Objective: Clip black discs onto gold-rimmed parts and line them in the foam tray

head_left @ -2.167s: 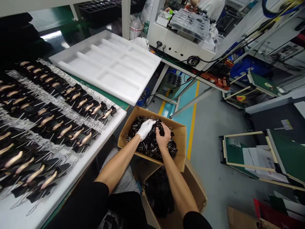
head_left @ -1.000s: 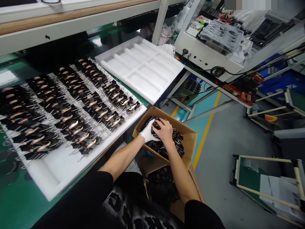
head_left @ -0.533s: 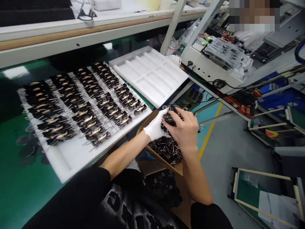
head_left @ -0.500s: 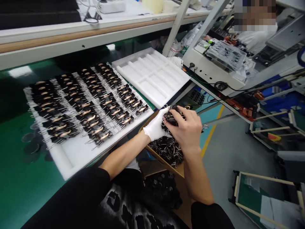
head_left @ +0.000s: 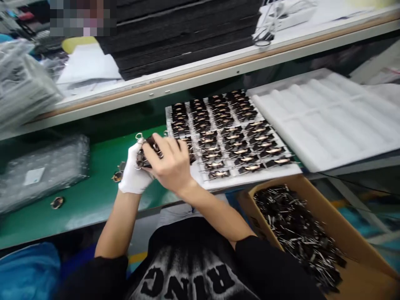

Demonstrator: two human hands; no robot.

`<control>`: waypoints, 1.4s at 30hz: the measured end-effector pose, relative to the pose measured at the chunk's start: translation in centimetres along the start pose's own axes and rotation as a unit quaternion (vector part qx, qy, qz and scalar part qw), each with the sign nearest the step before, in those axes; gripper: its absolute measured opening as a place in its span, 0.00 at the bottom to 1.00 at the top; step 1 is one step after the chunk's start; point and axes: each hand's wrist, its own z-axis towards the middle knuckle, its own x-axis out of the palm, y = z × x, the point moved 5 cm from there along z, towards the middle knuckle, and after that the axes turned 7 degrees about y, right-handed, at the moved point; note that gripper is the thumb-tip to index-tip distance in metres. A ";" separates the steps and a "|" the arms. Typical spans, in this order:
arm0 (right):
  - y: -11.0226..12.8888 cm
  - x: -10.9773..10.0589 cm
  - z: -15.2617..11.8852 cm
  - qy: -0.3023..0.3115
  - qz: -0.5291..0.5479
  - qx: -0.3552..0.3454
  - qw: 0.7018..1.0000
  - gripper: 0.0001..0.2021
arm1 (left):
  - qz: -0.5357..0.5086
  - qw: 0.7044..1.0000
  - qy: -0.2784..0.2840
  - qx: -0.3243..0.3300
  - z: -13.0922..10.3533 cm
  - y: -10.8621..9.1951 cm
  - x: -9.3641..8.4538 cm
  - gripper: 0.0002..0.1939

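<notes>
My left hand (head_left: 134, 177), in a white glove, is closed around a bunch of black binder clips (head_left: 144, 157) with silver wire handles. My bare right hand (head_left: 171, 166) lies over the same bunch, its fingers curled onto the clips from the right. Just behind my right hand is a white foam tray (head_left: 262, 174) filled with rows of clipped black pieces (head_left: 215, 143) that show curved beige strips. To the right, a cardboard box (head_left: 359, 266) holds a heap of loose binder clips (head_left: 303, 233).
A second white foam tray (head_left: 331, 112) with long slots lies at the right. Bubble-wrapped goods (head_left: 46, 166) and a small dark round part (head_left: 57, 203) rest on the green table (head_left: 93, 200). A stack of black sheets (head_left: 187, 37) stands on the raised shelf. A person is behind it.
My view has swung left. Both hands have moved from above the cardboard box to the green table left of the filled tray, carrying the bunch of binder clips.
</notes>
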 end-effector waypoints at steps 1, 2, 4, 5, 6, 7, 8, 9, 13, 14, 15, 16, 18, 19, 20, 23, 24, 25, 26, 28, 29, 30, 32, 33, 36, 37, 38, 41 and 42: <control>1.6 2.6 0.4 0.013 0.030 0.000 0.999 0.17 | 0.017 1.000 -0.021 -0.006 0.1 -1.1 -2.7 0.11; 2.9 5.0 0.7 0.029 0.056 0.007 0.998 0.18 | 0.036 0.998 -0.038 -0.017 0.2 -1.9 -5.1 0.11; 4.6 9.4 0.7 0.075 0.103 0.044 0.991 0.19 | 0.086 0.992 -0.059 -0.068 0.9 -2.7 -9.0 0.13; 5.1 11.2 0.5 0.093 0.119 0.070 0.986 0.19 | 0.120 0.986 -0.064 -0.096 1.3 -2.9 -10.5 0.15; 5.2 12.6 0.1 0.103 0.130 0.098 0.981 0.18 | 0.168 0.977 -0.061 -0.115 1.8 -3.0 -11.6 0.17; 5.2 13.5 -0.3 0.101 0.134 0.122 0.978 0.18 | 0.222 0.966 -0.051 -0.121 2.4 -3.1 -12.4 0.19; 5.2 14.1 -0.9 0.092 0.133 0.139 0.977 0.18 | 0.276 0.954 -0.034 -0.111 3.0 -3.3 -12.9 0.20; 5.1 14.4 -1.5 0.079 0.127 0.149 0.977 0.19 | 0.323 0.942 -0.013 -0.092 3.6 -3.5 -13.1 0.21; 4.7 14.2 -3.7 0.056 0.083 0.156 0.983 0.26 | 0.438 0.896 0.068 -0.017 5.6 -3.6 -12.6 0.19; 4.6 14.2 -4.1 0.055 0.070 0.162 0.983 0.27 | 0.471 0.879 0.072 0.003 5.9 -3.6 -12.6 0.19; 4.5 14.2 -4.6 0.051 0.058 0.172 0.982 0.27 | 0.501 0.862 0.068 0.027 6.2 -3.5 -12.6 0.20; 4.4 14.3 -4.9 0.046 0.048 0.181 0.981 0.27 | 0.525 0.847 0.060 0.054 6.4 -3.5 -12.7 0.21; 4.2 14.5 -5.4 0.034 0.038 0.194 0.980 0.27 | 0.556 0.824 0.050 0.100 6.6 -3.4 -12.8 0.22; 4.2 14.6 -5.5 0.029 0.036 0.196 0.979 0.27 | 0.568 0.813 0.052 0.115 6.6 -3.3 -12.9 0.23; 4.3 14.6 -5.6 0.025 0.037 0.195 0.980 0.27 | 0.582 0.802 0.058 0.122 6.5 -3.3 -13.0 0.23; 4.6 14.2 -5.9 0.021 0.034 0.186 0.982 0.28 | 0.614 0.778 0.080 0.110 6.2 -3.7 -13.1 0.27; 4.7 14.0 -6.0 0.023 0.031 0.183 0.982 0.29 | 0.617 0.775 0.090 0.099 6.0 -3.9 -13.2 0.28; 4.9 13.7 -6.2 0.028 0.029 0.179 0.983 0.29 | 0.619 0.773 0.104 0.088 5.8 -4.2 -13.2 0.30; 5.1 13.5 -6.5 0.034 0.027 0.175 0.984 0.30 | 0.621 0.770 0.123 0.076 5.5 -4.5 -13.2 0.31; 5.4 13.1 -7.0 0.055 0.025 0.166 0.984 0.31 | 0.630 0.757 0.162 0.053 4.8 -4.8 -13.1 0.34; 5.5 12.9 -7.4 0.067 0.025 0.161 0.984 0.32 | 0.639 0.747 0.177 0.044 4.5 -4.9 -13.0 0.34; 5.7 12.9 -7.7 0.081 0.026 0.155 0.984 0.32 | 0.652 0.735 0.185 0.037 4.2 -5.0 -13.0 0.35; 6.2 12.6 -8.5 0.107 0.030 0.143 0.984 0.34 | 0.686 0.706 0.175 0.034 3.9 -5.2 -12.9 0.36; 6.4 12.4 -8.9 0.117 0.033 0.133 0.984 0.35 | 0.702 0.694 0.158 0.041 3.7 -5.5 -12.7 0.37; 7.5 10.7 -10.6 0.120 0.048 0.077 0.989 0.34 | 0.722 0.678 0.088 0.102 3.2 -6.7 -12.2 0.38; 7.7 9.6 -11.4 0.107 0.054 0.046 0.992 0.32 | 0.720 0.679 0.065 0.126 2.8 -7.0 -12.1 0.37; 7.8 8.3 -12.5 0.084 0.058 0.013 0.995 0.29 | 0.715 0.681 0.048 0.150 2.2 -7.2 -12.0 0.35; 5.6 3.1 -17.2 -0.028 0.043 -0.038 0.998 0.21 | 0.714 0.663 0.030 0.225 -0.5 -6.2 -12.4 0.31; 3.9 1.1 -19.2 -0.066 0.018 -0.023 0.997 0.19 | 0.720 0.644 0.036 0.256 -1.7 -5.3 -12.7 0.31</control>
